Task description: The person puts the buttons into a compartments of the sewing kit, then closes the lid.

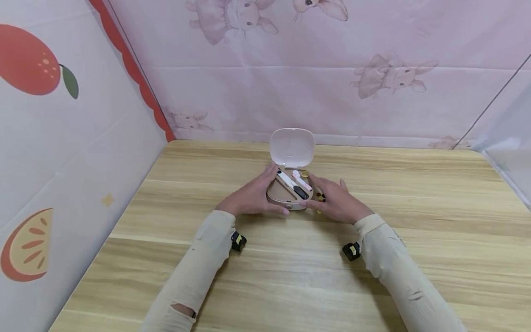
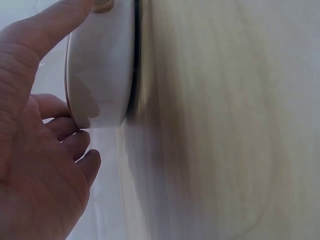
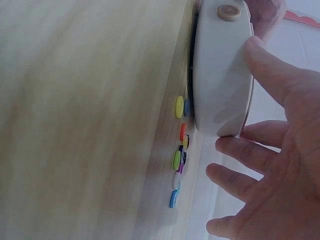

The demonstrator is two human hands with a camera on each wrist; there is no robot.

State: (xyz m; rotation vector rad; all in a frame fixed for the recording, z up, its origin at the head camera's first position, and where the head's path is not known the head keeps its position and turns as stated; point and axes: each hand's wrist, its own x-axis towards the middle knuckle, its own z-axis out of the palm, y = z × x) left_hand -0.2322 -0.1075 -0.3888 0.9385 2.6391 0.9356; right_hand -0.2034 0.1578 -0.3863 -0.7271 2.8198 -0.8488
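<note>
A small white case (image 1: 286,204) stands on the table with its lid (image 1: 292,148) raised at the back. Inside its beige tray lie a slim white tool with a black end (image 1: 300,191) and a pink-and-white tool (image 1: 303,181). My left hand (image 1: 254,192) holds the case's left side, thumb along the front by the round brown latch (image 2: 103,5). On the other side my right hand (image 1: 337,199) holds the case, its thumb on the front top edge and its fingers at the side wall. The right wrist view shows the ring and little fingers spread off the case.
Several small coloured buttons (image 3: 177,160) lie on the table beside the case, under my right hand. A gold round piece (image 1: 305,174) shows at the case's back right corner. Behind the wooden table (image 1: 290,276) hangs a pink rabbit-print sheet (image 1: 265,92).
</note>
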